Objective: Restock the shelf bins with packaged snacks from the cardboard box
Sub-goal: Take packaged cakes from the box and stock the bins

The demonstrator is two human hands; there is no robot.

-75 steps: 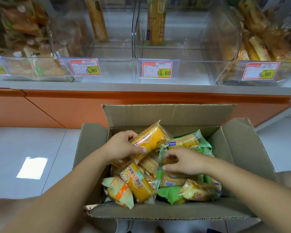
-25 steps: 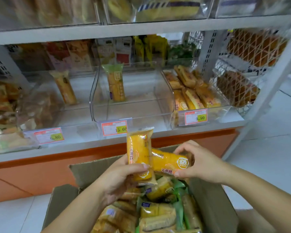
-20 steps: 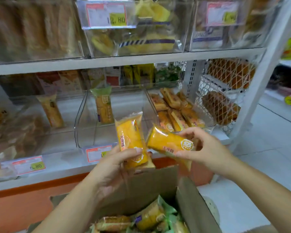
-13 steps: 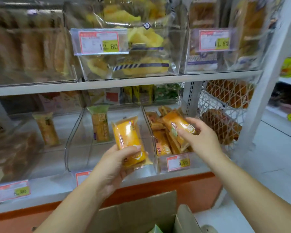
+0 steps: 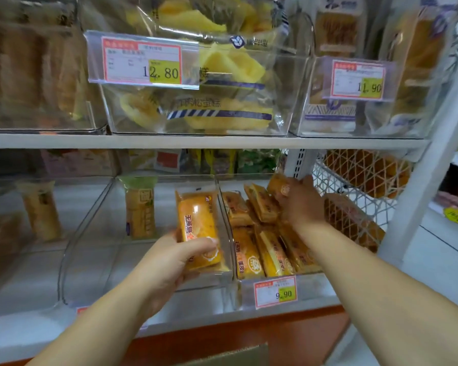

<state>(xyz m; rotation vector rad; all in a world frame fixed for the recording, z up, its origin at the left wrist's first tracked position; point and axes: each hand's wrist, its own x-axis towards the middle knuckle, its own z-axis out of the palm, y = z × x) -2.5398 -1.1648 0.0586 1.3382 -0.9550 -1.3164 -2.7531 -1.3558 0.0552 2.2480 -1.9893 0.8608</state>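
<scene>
Head view, with every place given from the clear 9.90 bin (image 5: 313, 287) on the lower shelf. The right grip (image 5: 300, 204) reached to the back of that bin, fingers curled over an orange snack pack (image 5: 278, 186) above the matching packs stacked there (image 5: 265, 249). Most of this pack was hidden by the hand.

Just left of the 9.90 bin, the left grip (image 5: 167, 257) pinched a second orange pack (image 5: 198, 227) by its lower end, thumb across the front and fingers behind. The pack stood upright at the divider wall. Whether it was already inside the nearly empty neighbouring bin (image 5: 90, 247) I cannot tell. One green-topped pack (image 5: 139, 207) stood at that bin's back.

These packs looked light and soft, like cake in thin glossy film. The film is probably slippery and the filling easily crushed. A hold across the wide faces near one end, as here, seems safer than squeezing the middle.

Red characters on the left pack read 无蔗糖. The landmark bin's price tag (image 5: 275, 291) read 9.90. Above the bin, across the upper shelf (image 5: 196, 141), tags read 12.80 (image 5: 142, 62) and 11.90 (image 5: 357, 80). Below it, a flap of the cardboard box (image 5: 236, 356) showed.
</scene>
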